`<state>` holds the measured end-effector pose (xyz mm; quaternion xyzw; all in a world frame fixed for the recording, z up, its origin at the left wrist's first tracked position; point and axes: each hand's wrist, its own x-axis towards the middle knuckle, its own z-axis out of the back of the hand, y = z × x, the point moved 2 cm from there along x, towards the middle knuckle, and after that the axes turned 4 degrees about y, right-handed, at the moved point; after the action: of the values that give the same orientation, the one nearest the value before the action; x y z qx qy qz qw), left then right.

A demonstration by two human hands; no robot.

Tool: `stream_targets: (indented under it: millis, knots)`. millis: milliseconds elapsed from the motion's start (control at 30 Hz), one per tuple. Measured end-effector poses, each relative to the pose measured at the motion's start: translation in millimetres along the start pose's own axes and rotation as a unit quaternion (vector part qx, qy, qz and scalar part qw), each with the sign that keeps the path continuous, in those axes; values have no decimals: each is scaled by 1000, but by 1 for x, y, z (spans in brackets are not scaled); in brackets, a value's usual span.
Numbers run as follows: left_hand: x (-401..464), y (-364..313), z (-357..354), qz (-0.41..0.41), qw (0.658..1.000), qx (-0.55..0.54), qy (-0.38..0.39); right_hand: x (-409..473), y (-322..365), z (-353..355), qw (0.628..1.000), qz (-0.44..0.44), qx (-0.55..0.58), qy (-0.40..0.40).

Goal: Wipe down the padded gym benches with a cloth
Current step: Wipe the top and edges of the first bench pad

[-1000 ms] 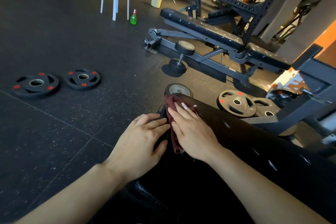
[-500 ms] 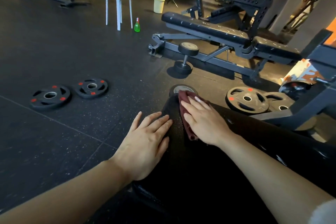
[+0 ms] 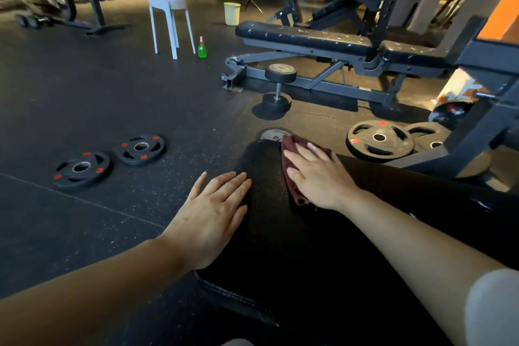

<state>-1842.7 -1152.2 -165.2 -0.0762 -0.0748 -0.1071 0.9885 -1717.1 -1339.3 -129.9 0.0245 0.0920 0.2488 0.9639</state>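
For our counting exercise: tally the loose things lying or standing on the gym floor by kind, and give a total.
Weight plates: 4
Dumbbells seen whole: 1
Stools: 1
Spray bottles: 1
Buckets: 1
Total: 8

Most of the cloth [image 3: 290,166] lies under my right hand [image 3: 317,177]; only its maroon edges show. The near bench pad [image 3: 264,177] runs off the frame's bottom and right edges. A dumbbell head [image 3: 273,133] beyond the pad's far end is half hidden; its label is unreadable. At right, one weight plate [image 3: 429,136] sits partly behind another [image 3: 379,139]. Upper-left racks are too dim to identify.
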Motion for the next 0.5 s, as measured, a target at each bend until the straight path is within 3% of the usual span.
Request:
stream_targets:
  millis: [133,333,500]
  knots:
    - [3,-5,1,6,1000,0,4,13,13,-1,1000,-29,8,-5]
    - [3,-5,3,23,999,13,44,31,57,-3,998,49,21,-19]
    - [-2,-1,4,24,999,-5,49,16,25,0,999,23,22,-43]
